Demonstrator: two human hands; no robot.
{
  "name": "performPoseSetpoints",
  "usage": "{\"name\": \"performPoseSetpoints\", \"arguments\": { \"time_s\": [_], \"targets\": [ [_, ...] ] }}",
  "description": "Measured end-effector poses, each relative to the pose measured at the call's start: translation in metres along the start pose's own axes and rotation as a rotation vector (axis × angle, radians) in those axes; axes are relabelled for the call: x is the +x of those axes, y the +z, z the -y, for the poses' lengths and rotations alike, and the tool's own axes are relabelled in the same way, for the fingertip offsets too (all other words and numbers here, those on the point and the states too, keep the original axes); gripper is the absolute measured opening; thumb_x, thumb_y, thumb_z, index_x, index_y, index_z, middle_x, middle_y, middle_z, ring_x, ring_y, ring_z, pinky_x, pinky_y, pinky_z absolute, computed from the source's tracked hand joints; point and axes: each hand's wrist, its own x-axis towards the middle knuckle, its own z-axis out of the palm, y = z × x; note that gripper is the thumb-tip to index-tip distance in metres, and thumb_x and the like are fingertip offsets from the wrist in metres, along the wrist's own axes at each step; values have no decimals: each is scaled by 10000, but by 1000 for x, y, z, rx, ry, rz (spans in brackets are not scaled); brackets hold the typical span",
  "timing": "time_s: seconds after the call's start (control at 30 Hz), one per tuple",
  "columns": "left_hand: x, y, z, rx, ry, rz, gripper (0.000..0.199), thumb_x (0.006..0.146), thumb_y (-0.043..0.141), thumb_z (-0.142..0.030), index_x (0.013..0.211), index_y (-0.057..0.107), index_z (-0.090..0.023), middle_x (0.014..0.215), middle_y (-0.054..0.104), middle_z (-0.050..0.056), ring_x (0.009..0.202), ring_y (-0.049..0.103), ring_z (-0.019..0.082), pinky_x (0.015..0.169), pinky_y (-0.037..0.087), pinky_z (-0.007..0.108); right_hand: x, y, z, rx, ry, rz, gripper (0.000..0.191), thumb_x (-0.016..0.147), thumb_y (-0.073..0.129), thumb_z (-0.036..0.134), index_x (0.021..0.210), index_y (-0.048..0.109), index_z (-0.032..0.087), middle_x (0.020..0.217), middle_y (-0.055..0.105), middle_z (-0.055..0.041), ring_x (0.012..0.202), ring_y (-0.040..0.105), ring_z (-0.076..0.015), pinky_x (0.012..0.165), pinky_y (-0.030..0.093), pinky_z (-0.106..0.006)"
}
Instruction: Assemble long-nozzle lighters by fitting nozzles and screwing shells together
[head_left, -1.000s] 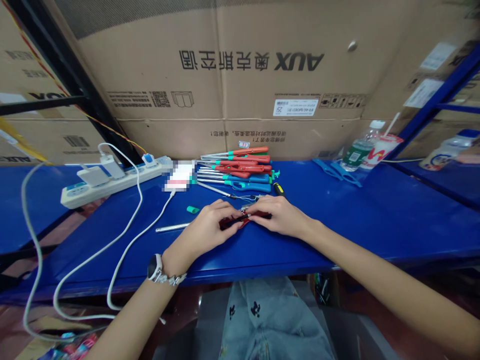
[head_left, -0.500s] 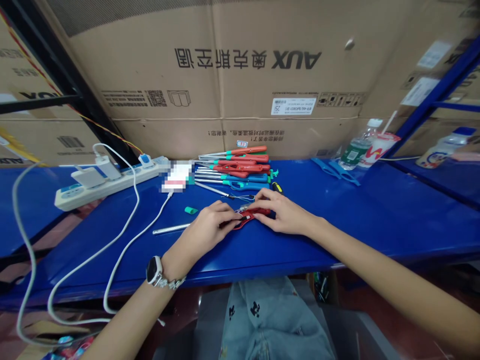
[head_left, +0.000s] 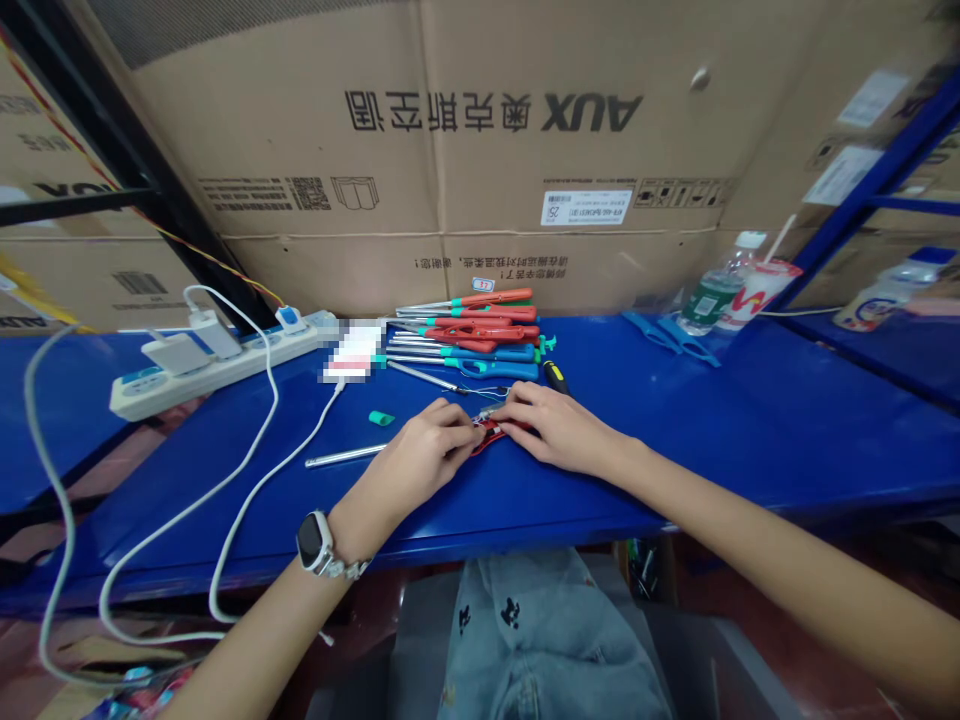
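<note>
An opened red lighter handle (head_left: 489, 440) lies low over the blue table between my hands, with small inner parts and thin wires showing; most of it is hidden by fingers. My left hand (head_left: 426, 442) pinches its left end, beside a small dark part. My right hand (head_left: 556, 425) has its fingers closed over the right end. A bare metal tube (head_left: 345, 456) sticks out left from behind my left hand. Above it lies a green cap (head_left: 381, 418). Behind my hands is another metal tube (head_left: 424, 377) with thin wires at its end.
Several red and blue long lighters (head_left: 480, 332) lie in a pile at the back. A black-and-yellow screwdriver (head_left: 555, 377) rests behind my right hand. Left stands a power strip (head_left: 202, 370) with white cables and a phone (head_left: 354, 350). A bottle (head_left: 709, 298) and cup (head_left: 757, 290) stand right.
My right hand has shifted slightly, so more of the screwdriver shows. My left fingertips have moved slightly on the red handle, and the dark part there is more covered.
</note>
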Motion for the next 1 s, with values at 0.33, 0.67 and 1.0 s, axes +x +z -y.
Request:
{"name": "performPoseSetpoints", "arguments": {
  "time_s": [0.33, 0.67, 1.0],
  "targets": [
    [0, -7, -3, 108, 55, 131, 332, 1045, 428, -149, 1012, 759, -152, 984, 674, 99, 907, 580, 207, 774, 570, 337, 1, 5, 4, -27, 24, 5, 231, 1039, 485, 222, 1006, 700, 145, 994, 587, -92, 870, 591, -189, 830, 523, -355],
    [1, -5, -22, 305, 48, 167, 248, 998, 495, -191, 1068, 719, -112, 1013, 645, 136, 954, 574, 261, 857, 554, 432, 1, 8, 6, -38, 39, -15, 215, 1034, 484, 200, 1016, 691, 143, 1003, 581, -94, 848, 580, -183, 804, 515, -342],
    [5, -5, -18, 504, 89, 227, 194, 1001, 512, -130, 1030, 703, -135, 997, 652, 109, 897, 571, 248, 813, 502, 404, 11, -8, 1, 65, 98, 8, 196, 995, 546, 195, 1069, 724, 159, 1007, 643, -92, 953, 617, -215, 845, 513, -364]
  ]
}}
